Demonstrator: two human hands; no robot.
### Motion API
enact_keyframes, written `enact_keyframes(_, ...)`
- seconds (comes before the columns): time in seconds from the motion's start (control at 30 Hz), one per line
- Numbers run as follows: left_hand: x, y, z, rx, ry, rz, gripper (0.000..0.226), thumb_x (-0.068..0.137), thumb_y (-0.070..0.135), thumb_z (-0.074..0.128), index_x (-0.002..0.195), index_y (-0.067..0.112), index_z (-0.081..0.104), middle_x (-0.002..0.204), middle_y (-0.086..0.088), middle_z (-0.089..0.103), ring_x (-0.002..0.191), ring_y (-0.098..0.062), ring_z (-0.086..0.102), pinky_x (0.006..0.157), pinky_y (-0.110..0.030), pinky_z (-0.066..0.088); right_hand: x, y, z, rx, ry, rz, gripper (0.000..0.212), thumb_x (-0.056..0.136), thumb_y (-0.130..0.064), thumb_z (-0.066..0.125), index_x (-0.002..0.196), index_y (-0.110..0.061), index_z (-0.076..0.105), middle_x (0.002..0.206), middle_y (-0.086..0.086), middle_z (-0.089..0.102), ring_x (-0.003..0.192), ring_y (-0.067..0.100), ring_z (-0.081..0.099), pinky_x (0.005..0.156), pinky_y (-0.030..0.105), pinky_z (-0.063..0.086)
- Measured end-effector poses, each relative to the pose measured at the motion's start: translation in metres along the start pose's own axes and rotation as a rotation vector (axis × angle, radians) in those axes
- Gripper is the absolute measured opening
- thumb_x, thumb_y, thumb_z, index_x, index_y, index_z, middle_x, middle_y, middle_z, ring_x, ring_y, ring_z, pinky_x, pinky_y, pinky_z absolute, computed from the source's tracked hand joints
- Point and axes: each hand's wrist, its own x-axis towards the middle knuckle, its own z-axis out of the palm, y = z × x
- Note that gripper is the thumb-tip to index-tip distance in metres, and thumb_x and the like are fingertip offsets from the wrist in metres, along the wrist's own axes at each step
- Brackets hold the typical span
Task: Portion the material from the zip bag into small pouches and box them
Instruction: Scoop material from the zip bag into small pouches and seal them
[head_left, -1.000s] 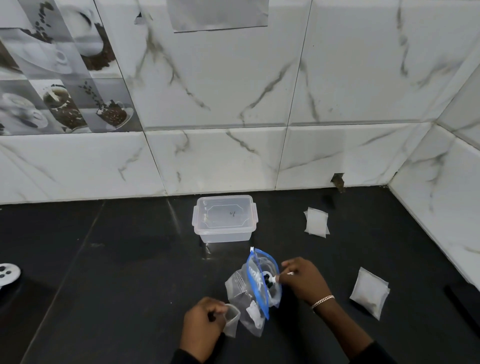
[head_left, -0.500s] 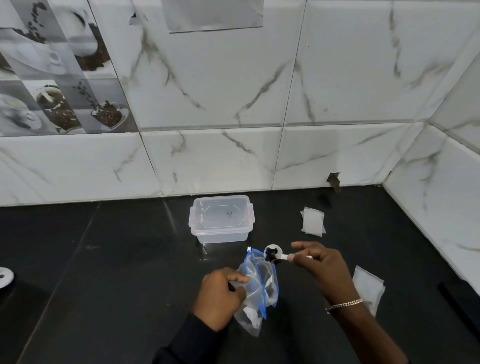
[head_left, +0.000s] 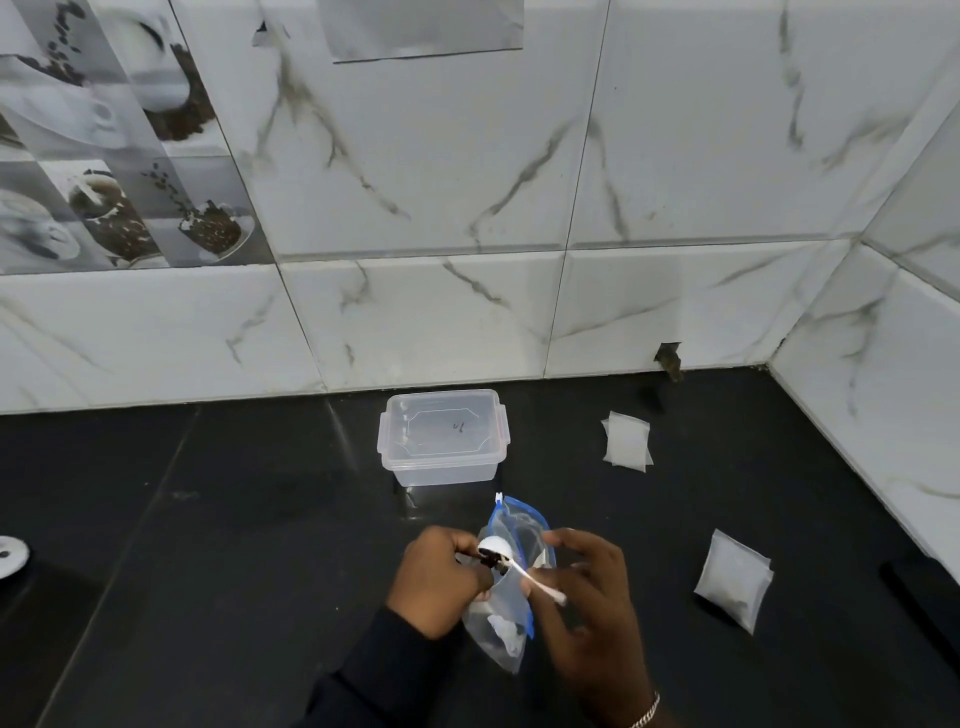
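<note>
A clear zip bag (head_left: 511, 618) with a blue zip stands on the black counter between my hands. My left hand (head_left: 441, 577) is shut on a small clear pouch (head_left: 485, 595), mostly hidden by my fingers and pressed against the bag. My right hand (head_left: 587, 603) pinches the handle of a white spoon (head_left: 524, 571). Its bowl carries dark material (head_left: 491, 560) and tilts over the pouch's mouth at my left fingers. A clear plastic box (head_left: 441, 441) with its lid on sits behind the bag.
Two flat white pouches lie on the counter, one at the back right (head_left: 626, 441) and one to the right (head_left: 732, 579). A white round object (head_left: 8, 556) shows at the left edge. Tiled walls close the back and the right corner.
My right hand lifted the spoon out of the zip bag with dark material and swung it left to my left hand. My left hand rose with the pouch to the bag's side.
</note>
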Motion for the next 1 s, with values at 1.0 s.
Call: enact_keyframes(1.0, 0.003, -0.073, -0.004, -0.129, -0.140, -0.221, 0.021, 0.061, 0.030, 0.081, 0.072, 0.012, 0.081, 0.090, -0.014, 0.077, 0.057, -0.011, 0.062, 0.057, -0.026, 0.051, 0.055, 0.055, -0.014, -0.208, -0.416, 0.594, 0.010, 0.077, -0.022, 0.080, 0.073, -0.029, 0.074, 0.123, -0.012, 0.050, 0.127, 0.017, 0.036, 0.095, 0.020, 0.036)
